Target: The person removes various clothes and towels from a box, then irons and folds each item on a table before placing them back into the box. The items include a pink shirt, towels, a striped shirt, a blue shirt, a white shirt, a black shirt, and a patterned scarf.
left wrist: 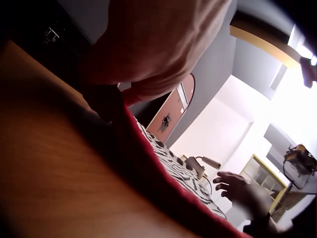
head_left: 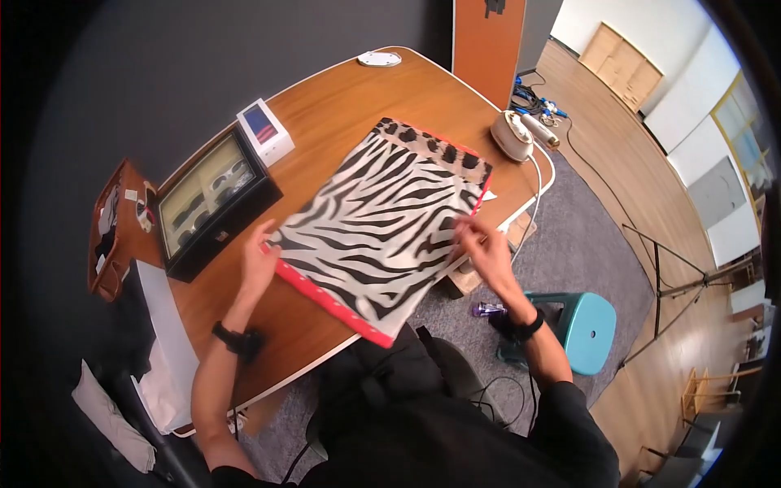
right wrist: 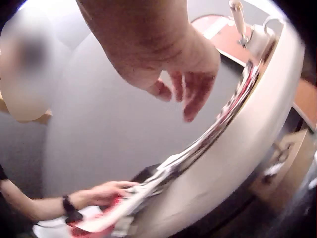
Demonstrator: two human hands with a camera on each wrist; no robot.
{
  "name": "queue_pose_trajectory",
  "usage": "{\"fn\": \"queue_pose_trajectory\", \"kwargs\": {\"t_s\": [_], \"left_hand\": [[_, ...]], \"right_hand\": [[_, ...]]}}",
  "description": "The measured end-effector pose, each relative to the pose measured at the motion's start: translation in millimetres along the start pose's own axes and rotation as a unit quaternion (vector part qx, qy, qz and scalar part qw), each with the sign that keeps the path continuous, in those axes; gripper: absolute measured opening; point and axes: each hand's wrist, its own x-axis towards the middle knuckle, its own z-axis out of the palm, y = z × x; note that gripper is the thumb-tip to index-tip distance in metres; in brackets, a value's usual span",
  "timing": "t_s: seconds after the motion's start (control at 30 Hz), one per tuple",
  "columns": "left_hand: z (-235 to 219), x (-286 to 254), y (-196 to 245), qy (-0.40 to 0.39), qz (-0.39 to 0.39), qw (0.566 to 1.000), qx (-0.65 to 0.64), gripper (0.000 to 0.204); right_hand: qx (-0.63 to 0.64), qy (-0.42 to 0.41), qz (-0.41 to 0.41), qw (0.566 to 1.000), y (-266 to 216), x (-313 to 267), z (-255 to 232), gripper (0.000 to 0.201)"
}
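A folded zebra-print cloth lies on the wooden table, with a leopard-print band along its far side and a red edge along its near side. At the cloth's left corner, my left hand pinches the red edge; the left wrist view has this hand right over the red strip. My right hand hovers by the cloth's right side, its fingers loosely bent. In the right wrist view the right hand holds nothing and is apart from the fabric.
Left of the cloth stands a black glasses case, with a white phone box behind it and a brown leather bag beyond. A white garment steamer sits at the right edge, its cord hanging down. A teal stool stands on the carpet.
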Motion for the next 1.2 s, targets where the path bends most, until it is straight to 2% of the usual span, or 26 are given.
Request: {"fn": "queue_pose_trajectory", "kwargs": {"t_s": [0.03, 0.1, 0.17, 0.2, 0.27, 0.3, 0.33, 0.43, 0.47, 0.57, 0.6, 0.63, 0.7, 0.77, 0.8, 0.83, 0.87, 0.9, 0.93, 0.97, 1.0, 1.03, 1.07, 1.1, 1.17, 1.2], "left_hand": [[-6, 3, -12, 0.039, 0.036, 0.993, 0.107, 0.058], [-19, -3, -2, -0.012, -0.008, 0.968, 0.251, 0.058], [-22, -13, 16, -0.029, 0.01, 0.942, 0.335, 0.057], [-23, -14, 26, -0.037, 0.02, 0.926, 0.376, 0.058], [-24, -6, 40, -0.046, 0.0, 0.927, 0.372, 0.058], [-23, 0, 44, -0.052, -0.009, 0.928, 0.369, 0.06], [-22, 11, 26, -0.034, 0.034, 0.928, 0.368, 0.06], [-14, 34, 24, -0.048, 0.024, 0.954, 0.295, 0.06], [-10, 40, 20, -0.043, 0.047, 0.96, 0.271, 0.056], [3, 45, 4, -0.082, 0.052, 0.972, 0.212, 0.055], [8, 45, 6, -0.068, 0.027, 0.973, 0.218, 0.052], [9, 46, 7, -0.074, 0.015, 0.977, 0.2, 0.051], [10, 49, 6, -0.078, 0.013, 0.977, 0.197, 0.051], [11, 49, 5, -0.07, 0.019, 0.979, 0.189, 0.051], [10, 48, 6, -0.065, 0.022, 0.981, 0.184, 0.051], [11, 46, 6, -0.063, 0.035, 0.983, 0.17, 0.051], [10, 45, 8, -0.061, 0.048, 0.985, 0.157, 0.052], [11, 44, 10, -0.057, 0.061, 0.986, 0.144, 0.053], [14, 42, 11, -0.044, 0.059, 0.988, 0.135, 0.052], [16, 44, 11, -0.046, 0.024, 0.991, 0.125, 0.052], [17, 51, 11, -0.05, -0.013, 0.992, 0.114, 0.052], [16, 55, 10, -0.053, -0.051, 0.992, 0.103, 0.051], [21, 62, -8, -0.034, -0.01, 0.998, 0.05, 0.047], [20, 63, -11, -0.036, -0.01, 0.998, 0.044, 0.045], [23, 68, -4, -0.042, -0.002, 0.998, 0.036, 0.041], [27, 68, 1, -0.031, 0.002, 0.999, 0.039, 0.036]], "right_hand": [[-0.132, 0.119, -0.06, 0.982, 31, 19, -11, 0.029], [-0.139, 0.18, -0.059, 0.972, 61, 52, -27, 0.042], [-0.213, 0.163, -0.091, 0.959, 67, 76, -33, 0.052], [-0.186, 0.105, -0.056, 0.975, 68, 93, -35, 0.071], [-0.215, 0.051, -0.089, 0.971, 72, 127, -27, 0.081], [-0.231, 0.026, -0.103, 0.967, 57, 137, -23, 0.086], [-0.206, -0.019, -0.035, 0.978, 42, 145, -21, 0.098], [-0.335, -0.059, -0.026, 0.94, 28, 169, -13, 0.092], [-0.301, -0.078, -0.058, 0.949, 25, 171, -9, 0.075], [-0.253, -0.186, 0.019, 0.949, 10, 183, -16, 0.051], [-0.141, -0.181, 0.074, 0.971, -4, 182, -18, 0.039], [-0.122, -0.194, 0.056, 0.972, -1, 192, -25, 0.04], [-0.035, -0.204, 0.037, 0.978, -35, 184, -33, 0.043], [0.008, -0.203, -0.003, 0.979, -44, 187, -42, 0.047], [-0.022, -0.186, 0.037, 0.982, -59, 179, -47, 0.044], [-0.157, -0.183, 0.006, 0.971, -47, 182, -57, 0.043], [-0.288, -0.177, -0.024, 0.941, -25, 191, -67, 0.043], [-0.413, -0.166, -0.057, 0.893, -12, 199, -72, 0.042], [-0.548, -0.146, -0.045, 0.822, -8, 194, -69, 0.034], [-0.67, -0.121, -0.034, 0.732, -5, 186, -65, 0.027], [-0.67, -0.126, -0.041, 0.73, -16, 182, -54, 0.023], [-0.627, -0.106, -0.078, 0.768, -27, 179, -40, 0.026], [-0.581, -0.106, -0.102, 0.801, -43, 178, -19, 0.028], [-0.531, -0.106, -0.123, 0.832, -55, 177, 2, 0.03], [-0.501, -0.156, -0.122, 0.842, -71, 189, 43, 0.032], [-0.496, -0.171, -0.118, 0.843, -64, 208, 56, 0.036]]}}
